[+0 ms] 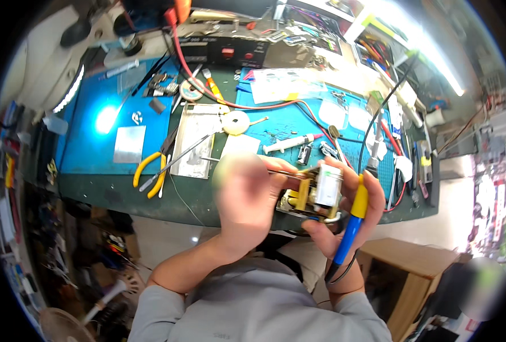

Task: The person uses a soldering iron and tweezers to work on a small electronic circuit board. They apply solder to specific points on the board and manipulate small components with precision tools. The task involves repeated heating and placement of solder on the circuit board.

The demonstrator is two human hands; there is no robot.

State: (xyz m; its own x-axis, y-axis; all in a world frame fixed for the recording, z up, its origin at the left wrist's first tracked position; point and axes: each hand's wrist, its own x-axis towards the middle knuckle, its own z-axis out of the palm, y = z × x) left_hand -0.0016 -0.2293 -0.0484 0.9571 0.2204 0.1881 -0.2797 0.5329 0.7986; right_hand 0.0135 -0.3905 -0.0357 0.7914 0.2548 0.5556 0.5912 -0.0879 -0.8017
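The left hand (243, 199) is smeared by motion blur, so how its fingers lie cannot be made out, and it covers the left end of the small yellow part (307, 196). The right hand (344, 208) hides that part's underside and the middle of the blue and yellow tool (351, 225). Small bits on the blue mat (87, 142) at upper left are too tiny to tell. A blurred patch sits at lower right.

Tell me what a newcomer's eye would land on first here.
At centre, both hands meet over a small yellowish electronic part: the blurred left hand beside it, the right hand cradling it along with a blue-and-yellow soldering iron. Behind, yellow-handled pliers lie on the cluttered workbench.
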